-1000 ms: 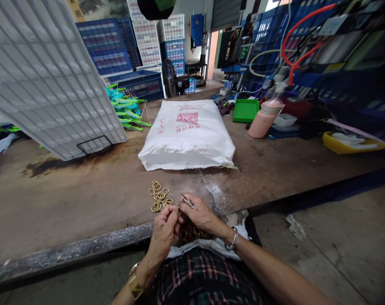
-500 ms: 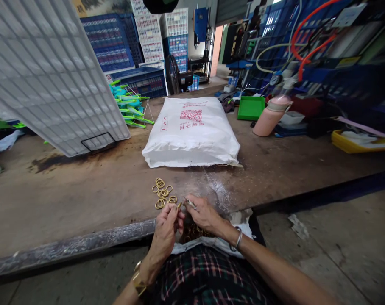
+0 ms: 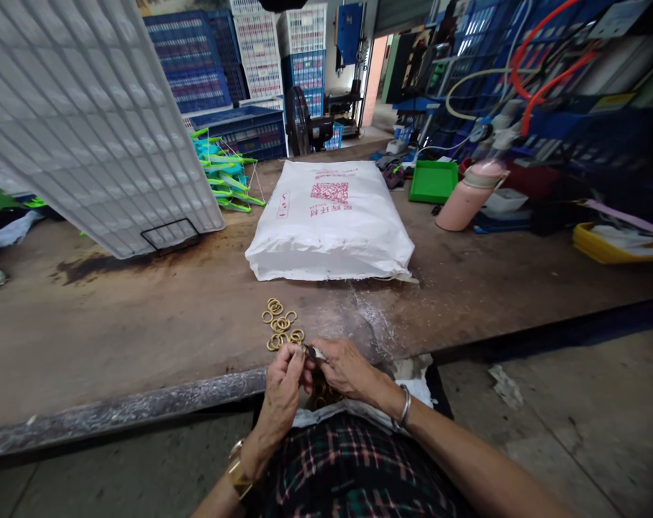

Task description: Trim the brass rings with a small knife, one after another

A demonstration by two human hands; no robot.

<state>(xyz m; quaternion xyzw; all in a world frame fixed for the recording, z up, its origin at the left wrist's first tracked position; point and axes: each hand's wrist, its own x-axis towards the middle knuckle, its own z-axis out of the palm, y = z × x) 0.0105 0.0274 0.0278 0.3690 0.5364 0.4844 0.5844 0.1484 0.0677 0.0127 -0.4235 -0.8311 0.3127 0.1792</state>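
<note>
At the table's front edge, my left hand (image 3: 284,378) pinches a small brass ring, mostly hidden by the fingertips. My right hand (image 3: 348,367) is closed around a small metal tool (image 3: 316,353), whose tip meets the ring at the left fingertips. Several brass rings (image 3: 280,324) lie in a loose group on the table just beyond my left hand. More rings (image 3: 322,392) sit in the lap below both hands, in shadow and partly covered by them.
A white printed sack (image 3: 331,223) lies on the brown table (image 3: 116,331). To the left a white plastic crate (image 3: 105,129) stands tilted beside green plastic parts (image 3: 229,176). A green tray (image 3: 433,181), pink bottle (image 3: 467,201) and yellow tray (image 3: 601,248) are at the right.
The tool in my right hand has moved left, and its tip now touches the ring at my left fingertips. The view has shifted slightly.
</note>
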